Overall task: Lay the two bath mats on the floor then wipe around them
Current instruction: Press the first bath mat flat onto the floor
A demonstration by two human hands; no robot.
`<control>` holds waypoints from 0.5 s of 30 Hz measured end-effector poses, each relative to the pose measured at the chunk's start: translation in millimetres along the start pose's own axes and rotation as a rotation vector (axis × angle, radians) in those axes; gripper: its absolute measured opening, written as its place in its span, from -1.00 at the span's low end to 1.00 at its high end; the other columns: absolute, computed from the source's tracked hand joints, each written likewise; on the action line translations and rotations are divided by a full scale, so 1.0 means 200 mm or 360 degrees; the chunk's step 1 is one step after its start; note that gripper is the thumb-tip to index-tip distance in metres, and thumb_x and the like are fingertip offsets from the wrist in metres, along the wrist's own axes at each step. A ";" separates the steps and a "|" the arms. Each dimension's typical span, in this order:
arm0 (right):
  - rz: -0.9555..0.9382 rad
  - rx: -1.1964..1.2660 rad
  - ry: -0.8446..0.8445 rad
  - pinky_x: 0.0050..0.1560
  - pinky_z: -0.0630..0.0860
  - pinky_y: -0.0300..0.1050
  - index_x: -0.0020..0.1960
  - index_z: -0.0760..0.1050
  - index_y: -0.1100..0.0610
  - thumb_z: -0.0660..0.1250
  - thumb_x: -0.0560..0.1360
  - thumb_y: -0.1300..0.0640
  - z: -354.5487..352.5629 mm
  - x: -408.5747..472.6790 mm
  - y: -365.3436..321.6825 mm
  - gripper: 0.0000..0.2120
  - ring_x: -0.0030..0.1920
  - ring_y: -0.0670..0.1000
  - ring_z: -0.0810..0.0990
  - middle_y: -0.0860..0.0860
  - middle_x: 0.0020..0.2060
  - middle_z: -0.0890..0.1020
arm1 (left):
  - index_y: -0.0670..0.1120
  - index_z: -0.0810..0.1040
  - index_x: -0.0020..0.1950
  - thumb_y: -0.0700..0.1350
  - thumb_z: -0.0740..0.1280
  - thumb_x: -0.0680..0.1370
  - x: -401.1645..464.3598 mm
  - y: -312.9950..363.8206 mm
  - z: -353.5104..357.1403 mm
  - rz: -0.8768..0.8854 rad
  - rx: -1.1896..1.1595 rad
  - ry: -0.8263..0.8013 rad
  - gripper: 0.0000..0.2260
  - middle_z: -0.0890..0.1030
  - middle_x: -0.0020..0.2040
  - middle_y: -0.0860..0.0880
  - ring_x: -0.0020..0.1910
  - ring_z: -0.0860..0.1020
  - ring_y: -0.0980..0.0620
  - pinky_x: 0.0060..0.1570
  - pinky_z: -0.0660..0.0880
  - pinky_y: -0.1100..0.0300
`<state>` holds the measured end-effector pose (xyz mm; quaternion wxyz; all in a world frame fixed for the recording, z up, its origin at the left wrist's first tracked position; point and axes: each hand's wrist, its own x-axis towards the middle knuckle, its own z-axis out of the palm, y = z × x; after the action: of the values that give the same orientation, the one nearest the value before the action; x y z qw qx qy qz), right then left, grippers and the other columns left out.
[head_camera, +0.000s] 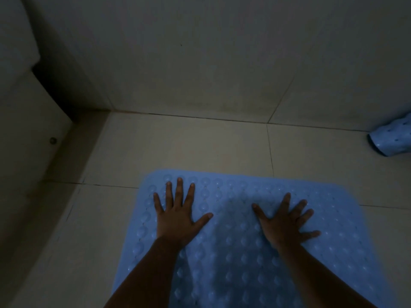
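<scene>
Room: dim tiled floor (200, 147) meeting wall (200, 52).
Mat (240, 247): flat on floor, long axis running from viewer toward wall; light blue, bubble-textured.
Left hand (178, 218): fingers splayed, pressing mat.
Right hand (287, 221): likewise, apart from left.
Second mat (391, 138): rolled, far right by wall.

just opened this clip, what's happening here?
A person is pressing a blue bath mat flat onto the tiled floor, left hand and right hand both spread open on it near its far edge. A second blue mat sits rolled up against the wall at the right edge of the view, not yet laid out. No cloth or wiping is visible.
</scene>
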<state>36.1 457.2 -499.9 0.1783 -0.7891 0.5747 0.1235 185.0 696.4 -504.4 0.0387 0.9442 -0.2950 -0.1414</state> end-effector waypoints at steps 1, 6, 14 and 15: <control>0.0006 0.0004 -0.0012 0.41 -0.21 0.61 0.61 -0.32 -0.12 -0.03 0.20 -0.74 -0.01 0.00 -0.01 0.20 0.59 0.26 -0.34 0.11 0.60 -0.33 | 0.17 -0.40 0.62 0.63 -0.19 0.46 0.01 0.00 -0.01 0.0004 -0.0004 -0.0007 -0.10 -0.51 0.60 -0.02 0.57 -0.50 -0.16 0.49 -0.34 -0.41; 0.0012 0.0081 -0.0043 0.44 -0.21 0.57 0.63 -0.20 -0.08 0.12 0.27 -0.66 -0.10 -0.01 -0.02 0.16 0.61 0.26 -0.26 0.14 0.63 -0.23 | 0.18 -0.35 0.64 0.60 -0.17 0.50 0.00 -0.01 -0.02 0.0055 -0.0075 0.0001 -0.14 -0.41 0.64 -0.02 0.60 -0.44 -0.15 0.51 -0.35 -0.39; -0.0640 0.0307 0.0147 0.53 -0.07 0.41 0.53 0.31 -0.07 0.24 0.57 -0.28 -0.06 -0.12 -0.23 -0.40 0.64 0.11 -0.05 0.04 0.61 0.16 | 0.03 -0.14 0.70 0.47 -0.31 0.57 0.11 -0.23 -0.09 0.0169 -0.0039 0.0162 -0.19 -0.24 0.69 -0.06 0.64 -0.34 -0.10 0.59 -0.24 -0.28; -0.0733 0.0340 0.0162 0.54 -0.06 0.39 0.51 0.35 -0.06 0.22 0.57 -0.28 -0.02 -0.14 -0.27 -0.42 0.63 0.12 -0.02 0.04 0.60 0.20 | 0.00 -0.11 0.70 0.48 -0.27 0.58 0.13 -0.25 -0.07 0.0193 -0.0029 0.0148 -0.18 -0.23 0.69 -0.07 0.65 -0.32 -0.10 0.59 -0.22 -0.28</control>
<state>79.0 495.3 -476.8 0.2548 -0.8810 0.3980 -0.0216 236.4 723.9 -505.8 0.0696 0.9297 -0.3483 -0.0974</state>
